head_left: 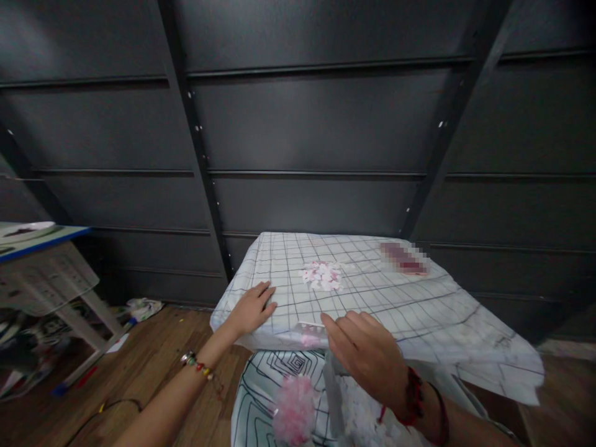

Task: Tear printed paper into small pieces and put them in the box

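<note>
My left hand [251,307] rests flat on the near left part of a white cloth with dark grid lines [279,248], its fingers spread. My right hand [365,351] is closed at the table's front edge. Between its thumb and fingers is the end of a thin white strip [311,324]; its exact kind is too small to make out. Just under the strip shows a small pink patch [310,339]. Beyond both hands, a loose pile of small white and pink pieces [322,275] lies on the cloth.
A pink fluffy bundle [294,411] sits on patterned fabric [251,379] below the table edge. Beside it, a grey container [331,388] holds whitish bits. A pixelated dark-red item [404,259] lies at the back right. Another table [60,234] stands left; a dark panelled wall [307,124] rises behind.
</note>
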The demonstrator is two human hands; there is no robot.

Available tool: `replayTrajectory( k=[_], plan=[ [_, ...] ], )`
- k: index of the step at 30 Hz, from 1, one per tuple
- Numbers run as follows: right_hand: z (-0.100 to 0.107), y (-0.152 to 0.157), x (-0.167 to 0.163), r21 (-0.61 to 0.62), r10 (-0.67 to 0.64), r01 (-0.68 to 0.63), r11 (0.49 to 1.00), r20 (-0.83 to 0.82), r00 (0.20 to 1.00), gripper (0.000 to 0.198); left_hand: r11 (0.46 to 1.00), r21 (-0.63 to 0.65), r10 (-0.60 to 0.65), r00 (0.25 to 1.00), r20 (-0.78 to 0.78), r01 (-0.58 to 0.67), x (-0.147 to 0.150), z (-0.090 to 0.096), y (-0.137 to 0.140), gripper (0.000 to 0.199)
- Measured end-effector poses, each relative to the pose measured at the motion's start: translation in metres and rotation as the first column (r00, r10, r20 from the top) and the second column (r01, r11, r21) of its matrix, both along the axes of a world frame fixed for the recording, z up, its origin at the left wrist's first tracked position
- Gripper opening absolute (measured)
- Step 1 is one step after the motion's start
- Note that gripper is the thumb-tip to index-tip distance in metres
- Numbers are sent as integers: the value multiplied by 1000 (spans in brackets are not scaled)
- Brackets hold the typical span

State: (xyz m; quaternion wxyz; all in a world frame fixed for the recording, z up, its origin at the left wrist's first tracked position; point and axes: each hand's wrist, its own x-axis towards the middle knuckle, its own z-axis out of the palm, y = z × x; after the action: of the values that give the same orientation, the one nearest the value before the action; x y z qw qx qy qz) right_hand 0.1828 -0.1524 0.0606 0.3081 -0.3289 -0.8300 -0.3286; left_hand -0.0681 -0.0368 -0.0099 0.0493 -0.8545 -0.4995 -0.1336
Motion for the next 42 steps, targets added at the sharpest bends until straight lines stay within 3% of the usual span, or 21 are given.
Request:
replayTrajectory(
  k=[3, 7, 12, 17, 29, 42],
  plan=[
    [5, 4, 7, 16, 1, -1, 1000, -3, 1000, 23, 1000, 9, -1, 1000, -23, 2, 0, -1, -1, 45],
    [11, 35, 36, 67, -85, 85, 994, -10, 996, 20, 1000, 19, 3, 1000, -9, -3, -2, -5, 1, 45],
    [11, 86, 77, -40, -111, 111, 993, 20, 994, 22, 1000, 15, 2, 1000, 14, -2, -2, -7, 2, 44],
    [5, 112, 97, -45, -84, 88, 995, 80, 993, 22, 1000, -22, 19, 1000, 10, -18, -1, -4, 0, 45],
    [14, 134, 124, 65, -220, 217, 974, 48, 974, 23, 999, -30, 16, 1000, -7, -16, 0, -3, 2, 45],
    [6, 126, 119, 59, -195, 188, 980, 149, 969, 20, 999, 38, 1, 1000, 5, -1, -1, -8, 5, 44]
  ],
)
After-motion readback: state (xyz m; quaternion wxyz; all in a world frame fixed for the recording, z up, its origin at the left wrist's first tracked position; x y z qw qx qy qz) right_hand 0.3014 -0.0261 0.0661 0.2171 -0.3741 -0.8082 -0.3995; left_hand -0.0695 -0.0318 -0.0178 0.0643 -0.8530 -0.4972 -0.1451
